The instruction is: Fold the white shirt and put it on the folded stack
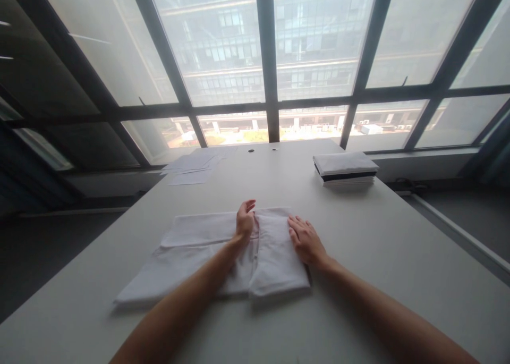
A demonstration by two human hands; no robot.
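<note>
A white garment point(191, 252) lies partly folded on the white table point(378, 257), right in front of me. Its right part is folded over into a narrow panel. My left hand point(244, 221) rests edge-on along the fold line in the middle of the cloth, fingers straight and together, thumb raised. My right hand point(305, 239) lies flat on the right edge of the folded panel, fingers stretched out and pressing the cloth down. Neither hand grips anything.
A stack of folded clothes point(345, 169), white with one dark layer, stands at the far right of the table. Loose white sheets point(193, 168) lie at the far left. Large windows point(266, 61) rise behind the table's far edge.
</note>
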